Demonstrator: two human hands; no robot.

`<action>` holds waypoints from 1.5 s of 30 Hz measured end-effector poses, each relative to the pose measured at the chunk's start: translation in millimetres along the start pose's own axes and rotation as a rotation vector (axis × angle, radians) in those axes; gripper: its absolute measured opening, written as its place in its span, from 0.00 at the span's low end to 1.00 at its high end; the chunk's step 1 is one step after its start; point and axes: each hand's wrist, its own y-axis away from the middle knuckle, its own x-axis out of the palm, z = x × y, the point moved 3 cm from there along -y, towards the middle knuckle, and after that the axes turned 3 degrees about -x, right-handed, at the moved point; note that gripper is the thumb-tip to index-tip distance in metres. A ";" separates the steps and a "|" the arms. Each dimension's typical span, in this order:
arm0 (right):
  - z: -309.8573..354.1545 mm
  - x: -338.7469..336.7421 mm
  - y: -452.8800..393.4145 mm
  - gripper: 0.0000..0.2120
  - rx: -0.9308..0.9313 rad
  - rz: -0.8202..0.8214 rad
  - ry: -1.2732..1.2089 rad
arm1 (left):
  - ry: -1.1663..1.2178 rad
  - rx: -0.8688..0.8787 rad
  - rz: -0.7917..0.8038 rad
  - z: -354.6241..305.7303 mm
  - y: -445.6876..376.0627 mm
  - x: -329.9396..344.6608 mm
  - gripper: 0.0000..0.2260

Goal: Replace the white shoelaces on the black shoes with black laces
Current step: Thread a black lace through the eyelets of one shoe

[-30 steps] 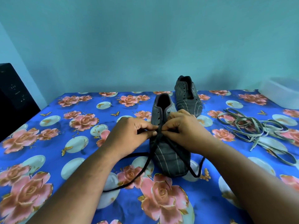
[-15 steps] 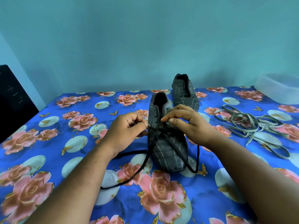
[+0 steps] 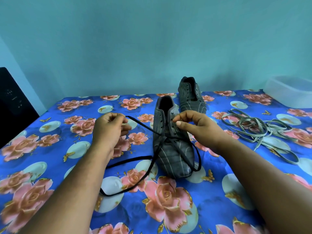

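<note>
- Our left hand [image 3: 108, 130] sits left of centre in the frame, fingers curled, pinching one end of the black lace [image 3: 143, 126] and holding it off to the left of the near shoe [image 3: 172, 142].
- Our right hand [image 3: 195, 125] is just right of centre, thumb and forefinger pinched together at the right row of eyelets on that shoe; we cannot tell whether it grasps the shoe's flap or a bit of lace there.
- From the left hand the lace runs taut down to the lower eyelets, where it crosses the shoe.
- Slack lace loops over the toe and trails onto the cloth [image 3: 50, 166] in the lower middle of the frame, one long loop reaching toward our left forearm.
- The near shoe stands upright at centre, toe toward us, its upper eyelets unlaced.
- The second shoe [image 3: 191, 97] stands just behind it to the upper right, with no lace visible in it.
- A tangle of pale laces [image 3: 260, 130] lies on the cloth at the right of the frame, well apart from both shoes.
- A clear plastic tub [image 3: 290, 92] sits at the far right edge.
- A dark box-like thing [image 3: 11, 105] fills the left edge.
</note>
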 end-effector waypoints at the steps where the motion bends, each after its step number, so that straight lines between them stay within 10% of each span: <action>1: -0.3 0.1 0.0 0.04 0.000 -0.003 0.022 | -0.059 0.048 -0.026 0.5 -2.0 -1.9 0.05; 7: -0.1 2.5 0.6 0.05 0.014 0.023 0.025 | -0.362 0.517 0.328 6.1 6.4 24.7 0.07; 11: 0.6 3.2 1.6 0.05 0.009 0.018 0.056 | -0.381 0.523 0.570 15.5 11.5 38.8 0.03; 21: 1.1 3.8 1.4 0.05 0.008 0.020 0.065 | -0.363 0.530 0.615 13.7 14.2 35.3 0.02; 25: 2.1 3.3 1.8 0.05 0.000 0.024 0.072 | -0.384 0.493 0.503 12.1 6.4 29.0 0.04; 30: 0.9 3.2 1.1 0.05 -0.005 0.036 0.089 | -0.648 0.435 -0.121 6.5 -31.1 -17.2 0.04; 33: 1.1 2.5 1.2 0.05 -0.007 0.032 0.109 | -0.734 0.461 -0.209 8.6 -32.8 -19.9 0.08; 39: 2.7 2.2 0.7 0.04 -0.024 0.040 0.134 | -0.439 0.588 0.481 9.7 9.3 30.6 0.17; 45: 5.9 2.2 1.2 0.02 -0.037 0.040 0.183 | -0.359 0.502 0.513 6.3 17.2 34.8 0.04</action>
